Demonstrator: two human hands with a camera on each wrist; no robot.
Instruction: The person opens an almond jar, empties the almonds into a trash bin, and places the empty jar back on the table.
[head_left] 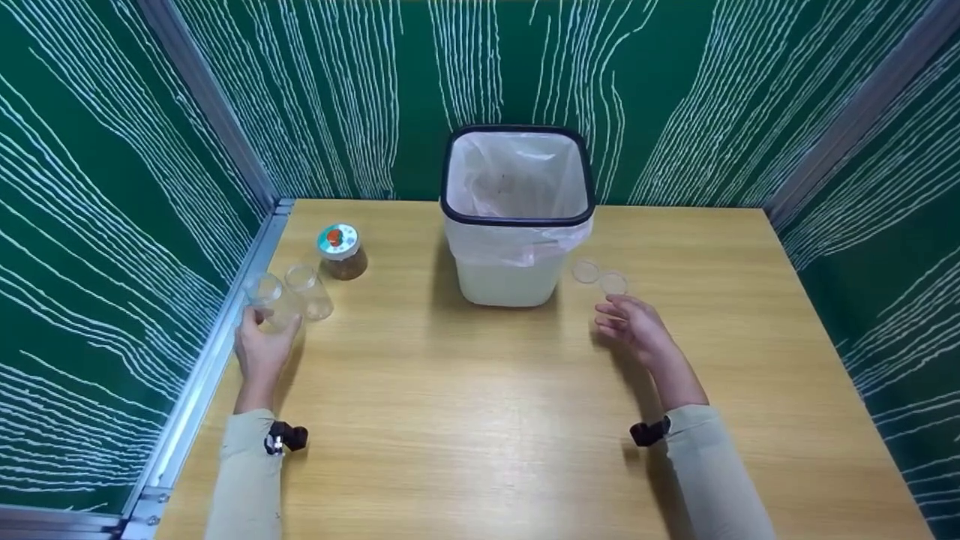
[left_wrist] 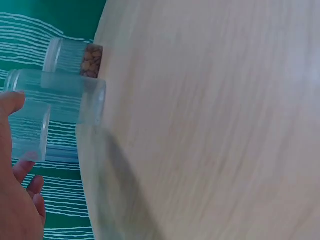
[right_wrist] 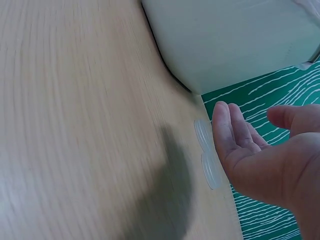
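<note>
At the table's left edge my left hand [head_left: 264, 354] grips a clear, lidless plastic jar [head_left: 271, 298] between thumb and fingers. In the left wrist view, this held jar [left_wrist: 30, 132] overlaps a second clear empty jar [left_wrist: 65, 95], which stands on the table. Behind them is a lidded jar [head_left: 343, 259] with a green, white and red top and brown pieces [left_wrist: 92, 61] at its bottom. My right hand [head_left: 637, 330] hovers with loosely bent fingers, holding nothing. Just beyond its fingertips, two clear round lids [head_left: 586, 271] lie side by side on the table.
A white bin [head_left: 510, 281] with a black rim and a plastic liner [head_left: 480, 176] stands at the back middle of the wooden table [head_left: 480, 405]. Green panels [head_left: 416, 97] with white wavy lines enclose three sides. A metal rail [head_left: 202, 375] runs along the left edge.
</note>
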